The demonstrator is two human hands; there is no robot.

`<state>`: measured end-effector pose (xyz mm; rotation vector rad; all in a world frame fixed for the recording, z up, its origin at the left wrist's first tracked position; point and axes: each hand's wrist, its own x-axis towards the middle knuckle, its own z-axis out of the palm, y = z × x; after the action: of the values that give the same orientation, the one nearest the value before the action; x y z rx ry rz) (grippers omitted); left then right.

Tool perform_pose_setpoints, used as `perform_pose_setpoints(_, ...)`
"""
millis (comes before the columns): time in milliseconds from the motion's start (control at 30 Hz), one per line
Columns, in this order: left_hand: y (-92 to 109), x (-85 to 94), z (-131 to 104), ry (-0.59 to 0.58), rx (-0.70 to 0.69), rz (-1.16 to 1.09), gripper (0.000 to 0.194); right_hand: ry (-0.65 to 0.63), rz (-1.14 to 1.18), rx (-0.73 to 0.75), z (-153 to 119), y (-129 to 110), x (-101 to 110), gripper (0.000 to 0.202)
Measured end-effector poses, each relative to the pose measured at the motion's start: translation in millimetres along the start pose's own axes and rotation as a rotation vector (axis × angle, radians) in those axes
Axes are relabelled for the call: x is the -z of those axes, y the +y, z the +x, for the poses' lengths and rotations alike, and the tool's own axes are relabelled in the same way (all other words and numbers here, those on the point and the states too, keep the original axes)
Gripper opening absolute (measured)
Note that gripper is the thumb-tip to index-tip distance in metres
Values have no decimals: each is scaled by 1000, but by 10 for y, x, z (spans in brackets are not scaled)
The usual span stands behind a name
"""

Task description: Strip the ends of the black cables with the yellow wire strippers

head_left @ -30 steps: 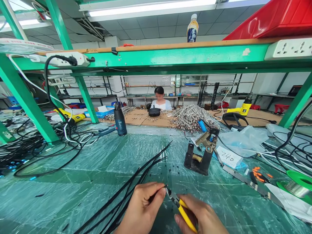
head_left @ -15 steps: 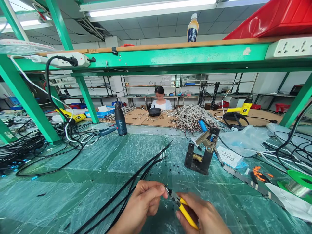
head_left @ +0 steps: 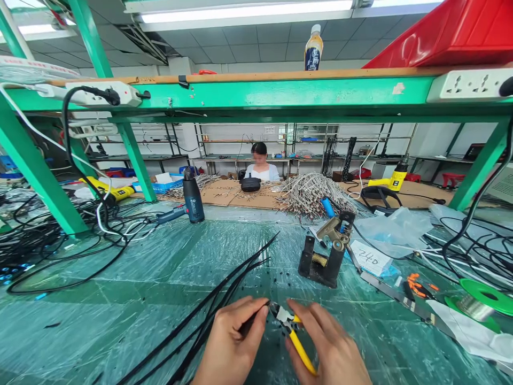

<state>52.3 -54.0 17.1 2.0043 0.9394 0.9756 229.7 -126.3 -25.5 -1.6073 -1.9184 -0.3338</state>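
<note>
My left hand [head_left: 236, 337] pinches the end of a thin black cable between thumb and forefinger, low in the middle. My right hand [head_left: 331, 342] is wrapped round cutters with yellow handles [head_left: 301, 353]. The cutters' metal jaws [head_left: 278, 312] point left and meet the cable end at my left fingertips; whether they touch it is too small to tell. Several long black cables [head_left: 216, 299] lie on the green table [head_left: 120, 331], running from the bottom edge up to the middle, partly behind my left hand.
A black stand with a metal tool head [head_left: 329, 254] is beyond my right hand. A dark heat gun [head_left: 193, 198] stands farther back. At right are a solder spool [head_left: 476, 305] and orange pieces [head_left: 417, 286]. Grey wires [head_left: 316, 192] are piled behind. Across the table sits a person [head_left: 261, 166].
The view has shifted slightly, so the surroundings sit a little further left. The cutters' handles look spread wider, and my left thumb and forefinger now point more directly at the jaws.
</note>
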Motion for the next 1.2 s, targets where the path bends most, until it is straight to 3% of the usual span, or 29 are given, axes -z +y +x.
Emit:
perform_pose_setpoints(200, 58, 0, -16, -11, 12, 0, 24, 8, -93, 11, -32, 4, -36, 52)
perform_pose_setpoints(400, 77, 17, -40, 11, 50, -73, 26, -48, -166, -7, -52, -53, -69, 74)
perform_pose_setpoints(633, 45, 22, -118, 71, 63, 13, 23, -50, -197, -13, -68, -99, -67, 78)
perform_pose_setpoints(867, 99, 90, -44, -78, -75, 79, 22, -12, -214, 22, -113, -41, -89, 67)
perform_pose_setpoints(1000, 125, 79, -16, -105, -42, 55, 26, -104, -25, -36, -145, -11, -88, 61)
perform_pose_setpoints(1200, 92, 47, -8, -130, 41, -60, 32, -358, 525, -311, -69, -84, 6, 55)
